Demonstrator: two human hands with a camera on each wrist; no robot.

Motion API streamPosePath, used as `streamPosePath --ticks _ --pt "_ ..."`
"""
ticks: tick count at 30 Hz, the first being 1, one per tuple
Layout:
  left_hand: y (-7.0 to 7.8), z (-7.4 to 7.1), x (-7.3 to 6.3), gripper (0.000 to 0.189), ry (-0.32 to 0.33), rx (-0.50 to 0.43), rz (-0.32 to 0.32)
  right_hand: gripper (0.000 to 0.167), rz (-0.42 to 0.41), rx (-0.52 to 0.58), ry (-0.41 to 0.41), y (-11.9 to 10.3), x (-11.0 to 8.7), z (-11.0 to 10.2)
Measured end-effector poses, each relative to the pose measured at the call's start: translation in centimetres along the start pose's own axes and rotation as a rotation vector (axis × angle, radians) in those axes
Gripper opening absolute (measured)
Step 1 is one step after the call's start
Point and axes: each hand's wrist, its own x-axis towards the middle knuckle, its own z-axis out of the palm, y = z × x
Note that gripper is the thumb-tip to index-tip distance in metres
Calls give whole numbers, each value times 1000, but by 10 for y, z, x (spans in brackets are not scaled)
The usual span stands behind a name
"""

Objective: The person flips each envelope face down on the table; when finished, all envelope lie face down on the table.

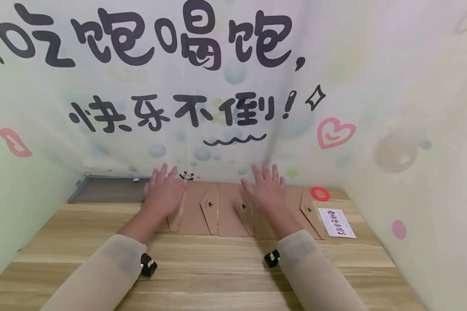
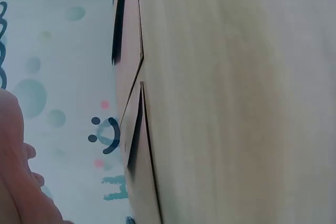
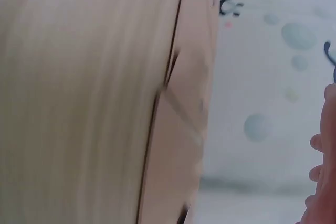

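Several brown kraft paper envelopes [image 1: 192, 211] lie side by side in a row along the back of the table, their pointed flaps facing right and bearing a small dark crown mark. My left hand [image 1: 165, 194] is over the leftmost envelope, fingers straight and spread, hiding much of it. Toward the right of the row, my right hand [image 1: 266, 192] spreads its fingers over another envelope [image 1: 295, 203], partly covering it. Both palms are empty. In the left wrist view the left hand [image 2: 21, 171] shows raised above the envelopes; the right wrist view likewise shows the right hand [image 3: 323, 166] raised.
A grey mesh pouch [image 1: 109, 190] lies at the back left. At the back right are a red ring [image 1: 320, 194] and a white card [image 1: 337, 223] with red writing. A printed cloth [image 1: 202, 160] hangs behind the wooden table [image 1: 210, 276] and beside it.
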Motion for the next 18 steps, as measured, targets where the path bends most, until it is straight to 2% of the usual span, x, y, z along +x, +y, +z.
streamPosePath --ticks 6,10,18 --pt "-12 -5 -12 85 -2 -119 39 74 -19 64 5 -33 -9 5" --pt "-19 -11 -20 82 0 -182 73 74 -66 100 7 -51 -14 10" --pt "-26 -28 -31 88 -25 -311 14 70 -166 312 27 -80 -21 11"
